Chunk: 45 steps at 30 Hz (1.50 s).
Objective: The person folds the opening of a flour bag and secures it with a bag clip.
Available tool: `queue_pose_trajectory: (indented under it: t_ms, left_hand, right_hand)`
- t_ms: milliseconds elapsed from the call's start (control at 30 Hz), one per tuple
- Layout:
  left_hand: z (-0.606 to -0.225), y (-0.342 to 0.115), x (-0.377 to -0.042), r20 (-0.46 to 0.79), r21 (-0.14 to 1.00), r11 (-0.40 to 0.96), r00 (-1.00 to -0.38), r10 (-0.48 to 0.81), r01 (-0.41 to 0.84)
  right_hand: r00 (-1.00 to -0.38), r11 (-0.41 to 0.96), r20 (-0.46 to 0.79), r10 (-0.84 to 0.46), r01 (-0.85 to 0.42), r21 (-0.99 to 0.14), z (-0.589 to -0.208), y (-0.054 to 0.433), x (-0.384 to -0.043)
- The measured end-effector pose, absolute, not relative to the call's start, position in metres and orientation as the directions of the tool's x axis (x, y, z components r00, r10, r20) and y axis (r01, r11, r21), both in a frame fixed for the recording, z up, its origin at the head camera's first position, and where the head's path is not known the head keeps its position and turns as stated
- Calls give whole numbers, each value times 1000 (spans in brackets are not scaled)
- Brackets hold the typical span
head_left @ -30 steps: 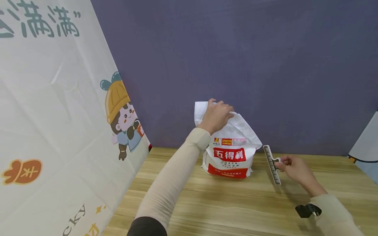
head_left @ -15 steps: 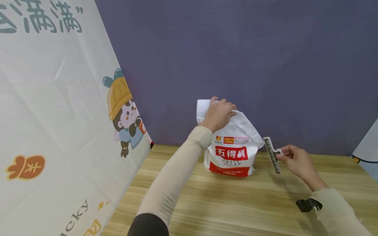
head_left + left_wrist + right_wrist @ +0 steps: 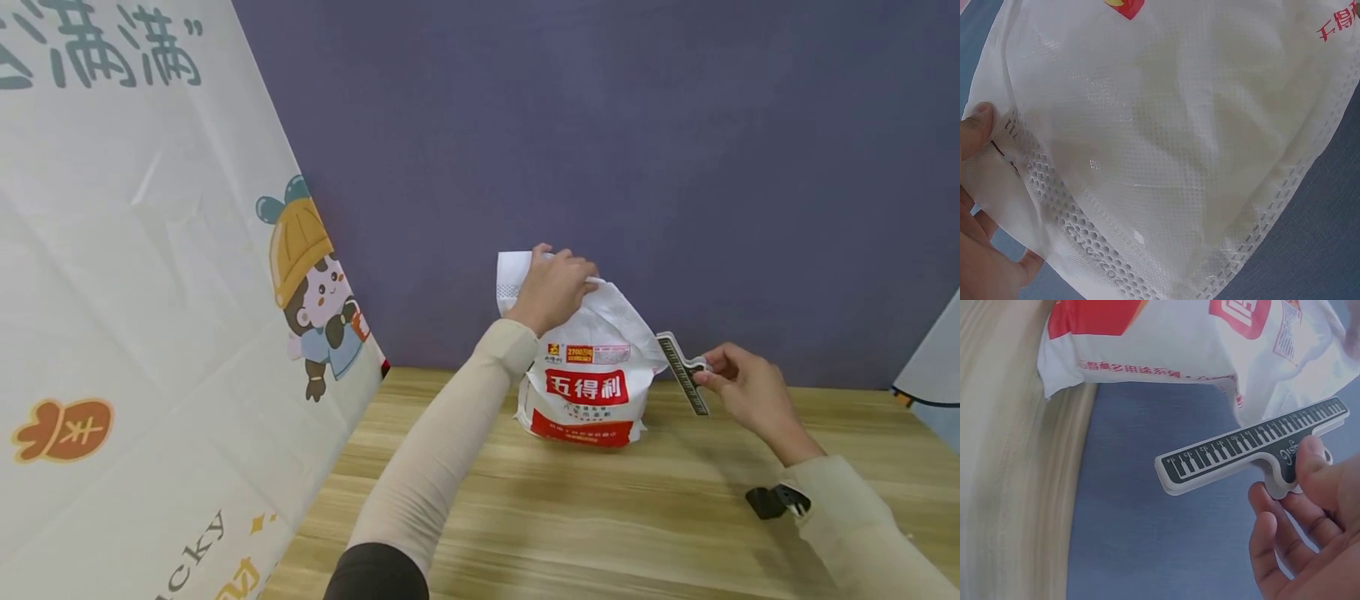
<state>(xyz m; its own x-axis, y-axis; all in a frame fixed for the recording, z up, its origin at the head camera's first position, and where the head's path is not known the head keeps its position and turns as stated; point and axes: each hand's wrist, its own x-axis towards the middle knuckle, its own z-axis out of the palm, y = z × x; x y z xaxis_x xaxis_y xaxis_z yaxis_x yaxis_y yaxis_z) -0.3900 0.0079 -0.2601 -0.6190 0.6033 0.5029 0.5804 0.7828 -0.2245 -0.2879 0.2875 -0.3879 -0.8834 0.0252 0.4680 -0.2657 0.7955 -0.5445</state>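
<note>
A white bag with red panels and Chinese print (image 3: 585,387) stands upright on the wooden table. My left hand (image 3: 553,292) grips its gathered top edge from above. In the left wrist view, the thumb and fingers pinch the white woven bag top (image 3: 1147,156) near a dotted strip. To the right of the bag, my right hand (image 3: 750,392) pinches a long clip (image 3: 684,375) by its handle. The right wrist view shows the clip (image 3: 1254,440) with a black piano-key pattern and white border, thumb on one side and fingers under it. Its upper end is close to the bag's right side.
The wooden table (image 3: 480,517) runs under both arms, backed by a dark blue-grey wall (image 3: 600,150). A white printed sheet with cartoon figures (image 3: 150,292) hangs on the left. At the far right there is a white panel with a black cord (image 3: 930,375).
My right hand has lifted the clip and brought it leftward, closer to the bag. The left hand keeps its hold on the bag top.
</note>
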Motion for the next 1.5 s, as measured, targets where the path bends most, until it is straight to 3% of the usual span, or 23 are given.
queue_pose_trajectory:
  t_ms: [900, 1500]
  left_hand:
    - [-259, 8, -389, 514, -237, 787, -614, 599, 570]
    - [-259, 11, -389, 516, -243, 790, -615, 596, 562]
  right_hand:
    - [-805, 781, 588, 84, -313, -541, -347, 260, -312]
    - [-772, 780, 635, 40, -373, -503, -334, 251, -333]
